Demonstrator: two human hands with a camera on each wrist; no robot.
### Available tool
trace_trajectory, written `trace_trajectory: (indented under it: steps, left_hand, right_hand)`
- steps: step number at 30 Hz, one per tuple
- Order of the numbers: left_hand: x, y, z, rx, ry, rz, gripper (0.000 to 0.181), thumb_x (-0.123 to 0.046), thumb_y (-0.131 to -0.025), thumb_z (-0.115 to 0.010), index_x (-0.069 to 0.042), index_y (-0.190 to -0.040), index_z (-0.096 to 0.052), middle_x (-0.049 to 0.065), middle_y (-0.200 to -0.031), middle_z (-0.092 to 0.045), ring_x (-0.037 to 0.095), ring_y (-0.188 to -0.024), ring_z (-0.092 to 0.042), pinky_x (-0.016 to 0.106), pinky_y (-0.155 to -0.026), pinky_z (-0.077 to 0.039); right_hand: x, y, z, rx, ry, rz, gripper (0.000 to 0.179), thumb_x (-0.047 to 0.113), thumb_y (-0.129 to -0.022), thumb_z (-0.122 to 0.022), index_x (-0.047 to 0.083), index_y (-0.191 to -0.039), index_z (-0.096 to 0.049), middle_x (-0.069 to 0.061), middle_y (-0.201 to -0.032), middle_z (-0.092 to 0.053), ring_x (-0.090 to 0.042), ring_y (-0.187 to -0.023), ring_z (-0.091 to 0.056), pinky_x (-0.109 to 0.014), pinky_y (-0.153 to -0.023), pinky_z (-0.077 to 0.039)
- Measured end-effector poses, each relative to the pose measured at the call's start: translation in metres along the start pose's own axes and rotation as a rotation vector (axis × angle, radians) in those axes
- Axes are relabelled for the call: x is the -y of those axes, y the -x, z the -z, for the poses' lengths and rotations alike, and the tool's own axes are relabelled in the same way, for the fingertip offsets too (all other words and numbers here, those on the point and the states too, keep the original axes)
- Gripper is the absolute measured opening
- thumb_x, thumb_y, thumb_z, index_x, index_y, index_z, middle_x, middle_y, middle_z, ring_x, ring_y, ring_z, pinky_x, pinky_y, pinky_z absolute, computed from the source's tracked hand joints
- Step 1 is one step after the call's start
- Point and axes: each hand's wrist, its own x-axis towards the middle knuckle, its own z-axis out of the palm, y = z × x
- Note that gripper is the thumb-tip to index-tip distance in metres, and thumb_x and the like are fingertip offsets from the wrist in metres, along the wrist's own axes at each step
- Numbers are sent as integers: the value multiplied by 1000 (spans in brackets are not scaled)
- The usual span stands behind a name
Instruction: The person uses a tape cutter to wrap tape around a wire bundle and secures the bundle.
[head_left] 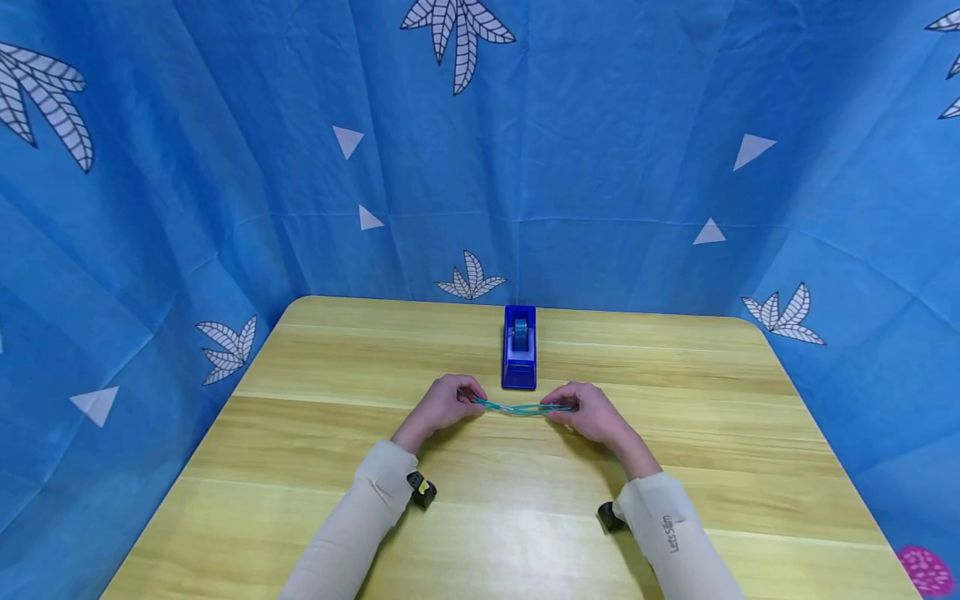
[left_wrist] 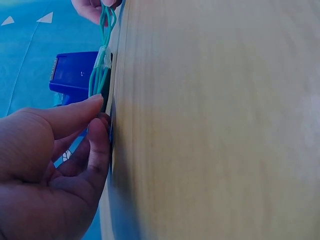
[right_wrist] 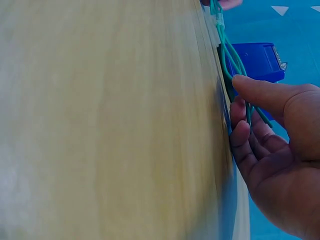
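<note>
A thin bundle of green cord or wire (head_left: pixel 528 410) stretches between the two hands, low over the table. Clear tape (left_wrist: pixel 103 57) wraps its middle, where the strands lie close together. My left hand (head_left: pixel 450 402) pinches the left end between thumb and fingers. At the other end, my right hand (head_left: pixel 588 410) pinches the strands, and loose tips (right_wrist: pixel 262 116) poke out past its thumb in the right wrist view. Just beyond the bundle stands a blue tape dispenser (head_left: pixel 519 371) with a roll of tape (head_left: pixel 521 333) in it; neither hand touches it.
The light wooden table (head_left: pixel 300 467) has rounded far corners. Behind it and along both sides hangs a blue curtain (head_left: pixel 615 150) with white leaf and triangle prints. Small black wrist cameras (head_left: pixel 422 490) sit at both cuffs.
</note>
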Motion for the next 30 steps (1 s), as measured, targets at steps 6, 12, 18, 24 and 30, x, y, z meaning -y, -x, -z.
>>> trace_trajectory:
  steps: [6, 12, 18, 24, 30]
  left_hand:
    - [0, -1, 0, -1, -51, -29, 11, -3, -88, -80, -7, -96, -75, 5, -91, -72, 12, -81, -62, 27, -77, -54]
    - [1, -2, -1, -8, -95, -34, 11, -3, -86, -81, -8, -94, -75, 4, -90, -71, 11, -79, -60, 26, -75, -53]
    - [-2, -1, -2, -13, -131, -43, 13, -1, -85, -82, -8, -93, -75, 5, -92, -72, 12, -78, -59, 25, -73, -52]
    - [-2, 0, -2, -13, -176, -62, 13, -3, -85, -82, -8, -94, -75, 7, -94, -68, 11, -75, -56, 23, -69, -49]
    - [-1, -1, -2, -3, -203, -77, 13, -4, -85, -83, -8, -94, -75, 5, -93, -67, 11, -75, -55, 23, -68, -48]
  right_hand:
    - [-2, 0, 0, 2, -1, 19, 17, 9, -94, -76, 10, -110, -79, -6, -107, -74, -17, -92, -66, -34, -82, -56]
    - [-1, 0, 0, 6, 6, 33, 18, 7, -93, -76, 9, -110, -79, -5, -104, -74, -16, -91, -67, -36, -83, -58]
    - [0, 1, 1, 2, 25, 40, 19, 6, -92, -76, 8, -111, -79, -4, -100, -71, -15, -88, -63, -33, -82, -55]
    - [-1, 0, -1, -5, 47, 37, 19, 6, -91, -77, 8, -110, -79, -4, -98, -71, -14, -83, -61, -27, -75, -53]
    - [-3, 0, -1, -4, 60, 54, 19, 6, -91, -78, 8, -109, -79, -3, -95, -70, -14, -81, -58, -26, -71, -50]
